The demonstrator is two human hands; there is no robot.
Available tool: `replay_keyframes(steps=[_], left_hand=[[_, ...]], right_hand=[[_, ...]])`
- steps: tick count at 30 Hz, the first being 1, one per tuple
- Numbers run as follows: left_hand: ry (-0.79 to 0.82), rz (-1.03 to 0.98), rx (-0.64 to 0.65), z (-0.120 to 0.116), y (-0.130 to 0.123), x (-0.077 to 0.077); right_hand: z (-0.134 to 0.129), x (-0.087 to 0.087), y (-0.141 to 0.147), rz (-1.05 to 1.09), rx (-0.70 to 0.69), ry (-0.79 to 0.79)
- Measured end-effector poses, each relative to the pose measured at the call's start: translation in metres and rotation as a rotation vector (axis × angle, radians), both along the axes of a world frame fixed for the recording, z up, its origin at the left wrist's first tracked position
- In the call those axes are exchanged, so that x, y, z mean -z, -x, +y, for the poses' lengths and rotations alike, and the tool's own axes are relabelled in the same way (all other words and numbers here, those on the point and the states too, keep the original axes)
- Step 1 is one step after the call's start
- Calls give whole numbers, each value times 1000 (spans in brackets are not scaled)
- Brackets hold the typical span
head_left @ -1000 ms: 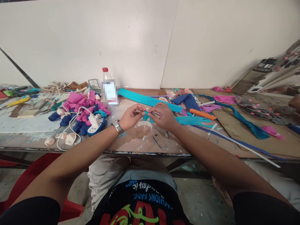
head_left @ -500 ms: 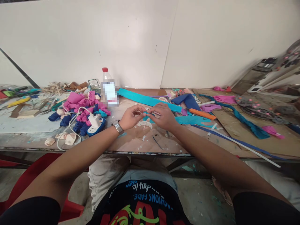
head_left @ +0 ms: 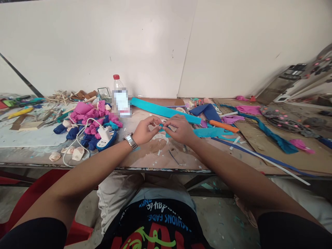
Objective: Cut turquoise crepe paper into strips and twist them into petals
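Both the left hand (head_left: pixel 145 130) and the right hand (head_left: pixel 181 129) pinch one small turquoise piece (head_left: pixel 161 125) at the fingertips, right of the red-capped bottle (head_left: pixel 120 97) and nearer the person. One long turquoise strip (head_left: pixel 166 111) begins just beside the bottle and extends rightward. Pink and blue rolls (head_left: pixel 86 112) lie heaped left of the bottle. One orange-handled tool (head_left: pixel 223 126) lies well to the bottle's right.

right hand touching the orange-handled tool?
Apart. The head view shows a gap between the right hand and the orange-handled tool, which lies farther right on the table.
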State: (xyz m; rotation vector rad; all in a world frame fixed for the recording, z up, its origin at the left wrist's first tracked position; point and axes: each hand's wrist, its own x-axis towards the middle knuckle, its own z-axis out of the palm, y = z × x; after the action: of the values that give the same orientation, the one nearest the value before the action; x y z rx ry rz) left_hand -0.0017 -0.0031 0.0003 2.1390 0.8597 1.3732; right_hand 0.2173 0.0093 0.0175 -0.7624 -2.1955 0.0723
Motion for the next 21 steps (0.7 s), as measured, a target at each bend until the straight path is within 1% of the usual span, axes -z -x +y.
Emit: replay_keyframes(steps=[6,12,18,21], left_hand=[[-8,44,-39,-5,-2,-5],[-9,27,-6,-2,0,-3],[-55,41,10,-1,-1,-2],[-41,18,12,-2,-2,-1]], right_hand=[[0,1,0,7,3,-3],[0,0,-1,-9,13,9],[0,0,-1,-20,42,21],[0,0,-1,-33,65,11]])
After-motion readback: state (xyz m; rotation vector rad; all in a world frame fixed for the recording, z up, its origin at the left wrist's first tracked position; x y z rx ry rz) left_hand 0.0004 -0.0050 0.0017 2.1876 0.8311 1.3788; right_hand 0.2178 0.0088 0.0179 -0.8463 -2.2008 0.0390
